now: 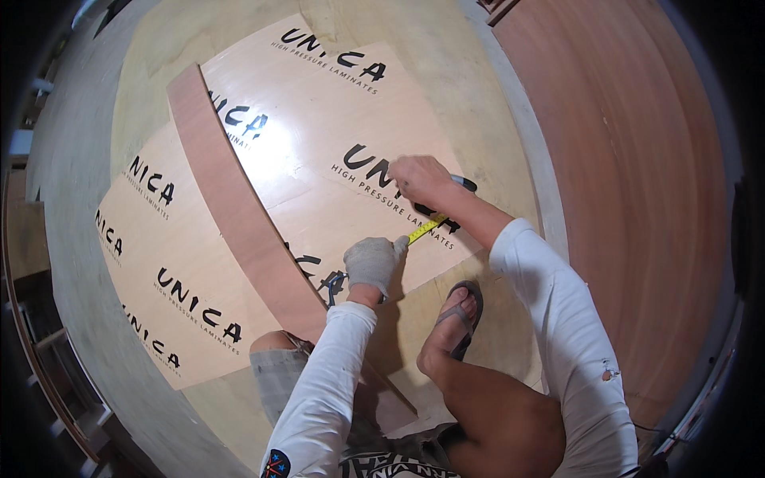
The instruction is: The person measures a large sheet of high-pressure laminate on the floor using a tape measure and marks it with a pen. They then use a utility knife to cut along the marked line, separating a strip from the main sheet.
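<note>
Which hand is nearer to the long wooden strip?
Left. The gloved left hand is a little right of the strip; the right hand is farther right, over the pale sheet.

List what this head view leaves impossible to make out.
Head view:
- Bare right hand: fingertips hidden by the hand itself; grip unclear.
- Blue-and-black object: partly hidden by right forearm; kind unclear.
- Yellow measuring-tape blade: left end hidden by grey-gloved left hand.
- Long reddish-brown wooden strip: part hidden behind white left sleeve.
</note>
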The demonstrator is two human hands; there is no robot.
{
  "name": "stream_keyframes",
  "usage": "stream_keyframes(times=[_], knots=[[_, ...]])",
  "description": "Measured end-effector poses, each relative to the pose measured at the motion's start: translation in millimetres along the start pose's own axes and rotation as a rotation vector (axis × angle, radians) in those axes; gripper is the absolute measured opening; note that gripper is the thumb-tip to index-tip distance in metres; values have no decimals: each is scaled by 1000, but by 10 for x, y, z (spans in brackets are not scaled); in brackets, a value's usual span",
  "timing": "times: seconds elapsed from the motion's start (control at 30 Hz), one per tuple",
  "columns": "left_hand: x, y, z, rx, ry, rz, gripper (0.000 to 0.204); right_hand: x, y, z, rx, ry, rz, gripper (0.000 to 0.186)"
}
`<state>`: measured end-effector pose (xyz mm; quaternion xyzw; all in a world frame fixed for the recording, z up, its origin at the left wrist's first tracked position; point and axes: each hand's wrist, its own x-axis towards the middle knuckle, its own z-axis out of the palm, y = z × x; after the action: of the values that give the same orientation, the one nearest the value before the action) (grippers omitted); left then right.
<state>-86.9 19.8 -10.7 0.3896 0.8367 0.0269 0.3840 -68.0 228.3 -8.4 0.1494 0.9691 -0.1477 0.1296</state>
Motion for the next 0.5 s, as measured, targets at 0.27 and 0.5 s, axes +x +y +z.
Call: stream_keyframes(times=[0.27, 0.5], knots=[[17, -24, 13, 43, 5, 56, 72, -480, 130, 385, 140, -211, -32, 18], [35, -18, 12, 49, 16, 25, 73, -400, -7, 409, 147, -213, 97, 20]])
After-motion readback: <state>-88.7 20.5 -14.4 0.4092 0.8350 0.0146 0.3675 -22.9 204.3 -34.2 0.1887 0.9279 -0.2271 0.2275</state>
